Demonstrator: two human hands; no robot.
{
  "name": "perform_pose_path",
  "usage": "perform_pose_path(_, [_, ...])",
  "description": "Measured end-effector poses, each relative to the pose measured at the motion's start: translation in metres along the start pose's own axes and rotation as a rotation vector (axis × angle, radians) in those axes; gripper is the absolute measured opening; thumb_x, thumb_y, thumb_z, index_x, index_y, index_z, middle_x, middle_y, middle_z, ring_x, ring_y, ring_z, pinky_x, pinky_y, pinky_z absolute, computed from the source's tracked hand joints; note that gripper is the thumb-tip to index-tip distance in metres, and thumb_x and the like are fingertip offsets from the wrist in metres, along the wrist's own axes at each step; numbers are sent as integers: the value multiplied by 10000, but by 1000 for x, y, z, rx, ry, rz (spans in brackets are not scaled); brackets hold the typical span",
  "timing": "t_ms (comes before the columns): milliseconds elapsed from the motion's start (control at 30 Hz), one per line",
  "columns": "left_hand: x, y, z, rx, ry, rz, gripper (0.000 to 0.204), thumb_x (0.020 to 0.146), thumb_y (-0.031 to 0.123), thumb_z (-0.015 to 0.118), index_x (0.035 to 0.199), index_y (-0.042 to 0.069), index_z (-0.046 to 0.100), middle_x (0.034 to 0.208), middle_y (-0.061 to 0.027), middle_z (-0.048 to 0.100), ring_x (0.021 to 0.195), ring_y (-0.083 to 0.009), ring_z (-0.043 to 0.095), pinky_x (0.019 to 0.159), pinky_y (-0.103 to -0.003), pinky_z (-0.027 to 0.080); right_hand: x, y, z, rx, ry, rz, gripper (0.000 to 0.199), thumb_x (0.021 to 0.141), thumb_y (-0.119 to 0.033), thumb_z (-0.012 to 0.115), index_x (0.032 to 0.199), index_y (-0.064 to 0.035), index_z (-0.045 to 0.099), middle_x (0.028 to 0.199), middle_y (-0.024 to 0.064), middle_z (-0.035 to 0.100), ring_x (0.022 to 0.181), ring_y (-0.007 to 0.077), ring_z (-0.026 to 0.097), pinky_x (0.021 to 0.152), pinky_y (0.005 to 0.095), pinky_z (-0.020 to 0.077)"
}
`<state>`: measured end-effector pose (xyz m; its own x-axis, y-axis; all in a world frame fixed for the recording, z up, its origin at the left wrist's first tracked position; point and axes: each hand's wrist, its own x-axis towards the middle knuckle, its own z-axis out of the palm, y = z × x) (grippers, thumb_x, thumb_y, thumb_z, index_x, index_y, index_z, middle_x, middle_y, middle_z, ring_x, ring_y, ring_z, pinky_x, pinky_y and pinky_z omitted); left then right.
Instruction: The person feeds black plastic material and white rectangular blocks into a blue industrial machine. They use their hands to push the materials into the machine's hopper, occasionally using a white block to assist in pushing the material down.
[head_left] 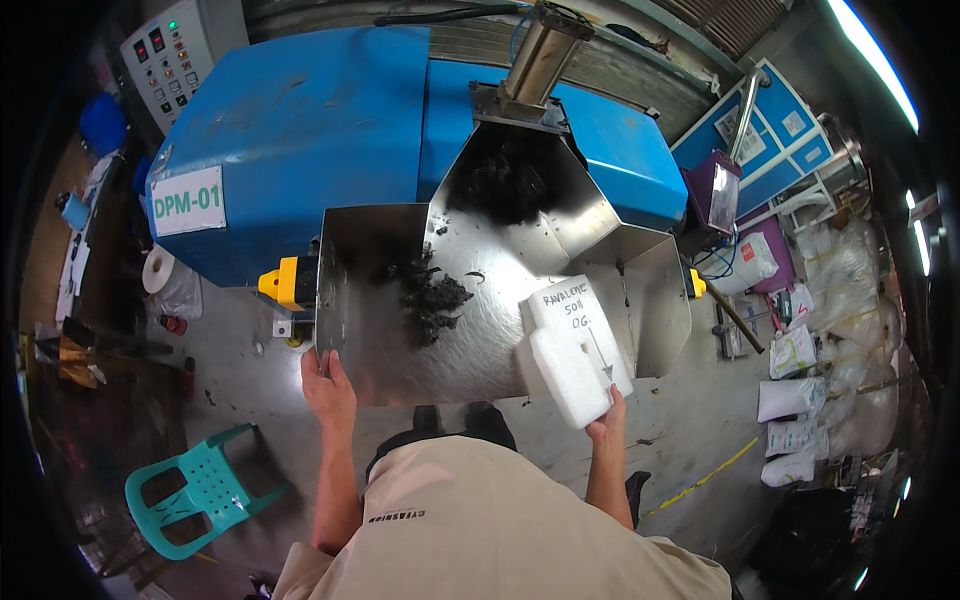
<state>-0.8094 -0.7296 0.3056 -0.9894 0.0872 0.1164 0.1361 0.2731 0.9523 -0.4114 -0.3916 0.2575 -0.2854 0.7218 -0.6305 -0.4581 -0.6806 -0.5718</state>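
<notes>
"Two hands are working at that metal tray [480,345]. How far along are things looking?"

"Partway, I'm guessing. One dark heap [505,188] is sitting up in the narrow end, below the metal cylinder [540,60] on the blue machine [310,120], while looser black scraps [435,300] are lying on the tray's floor, toward the left. Those are looking like the part left to deal with."

"And the white block [570,345]?"

"It's lying slantwise at the tray's right side, its near end jutting past the front edge. It's looking whole, so I'm counting it as not begun."

"What are the fingers doing?"

"The right hand [607,415] is pinching the block's near end, thumb on top, the other fingers mostly hiding underneath. The left hand [328,388] is touching the tray's front left corner, fingers bending close together. Whether they're gripping or just resting, I'm not managing to tell."
</notes>
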Motion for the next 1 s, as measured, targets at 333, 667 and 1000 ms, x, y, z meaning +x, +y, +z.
perform_pose_path(333, [-3, 4, -1, 90, -1, -85, 391, 1032, 74, 619, 1365, -103, 516, 1263, -209, 658, 1125, -291, 694, 966, -372, 545, -8, 36, 5, -100, -3, -95, 543, 1017, -166, 674, 1487, 12, 468, 1443, 140, 594, 1299, 287, 590, 1135, 449, 472])
perform_pose_path(667, [-3, -6, -3, 53, 3, -28, 394, 1030, 90, 627, 1350, -116, 526, 1272, -232, 632, 1128, -310, 688, 958, -381, 545, -28, 4, 31, -492, -323, 2, 571, 981, -226, 714, 1439, 47, 510, 1311, 187, 676, 1143, 299, 697, 1012, 441, 566])
perform_pose_path(1000, [-1, 0, 0, -12, 3, 10, 282, 1026, 58, 601, 1269, -82, 574, 1162, -192, 661, 1069, -282, 691, 927, -376, 547, 35, 46, 134, -848, -142, 205, 549, 925, -205, 778, 1345, 59, 543, 1209, 185, 684, 1037, 285, 707, 881, 468, 609])
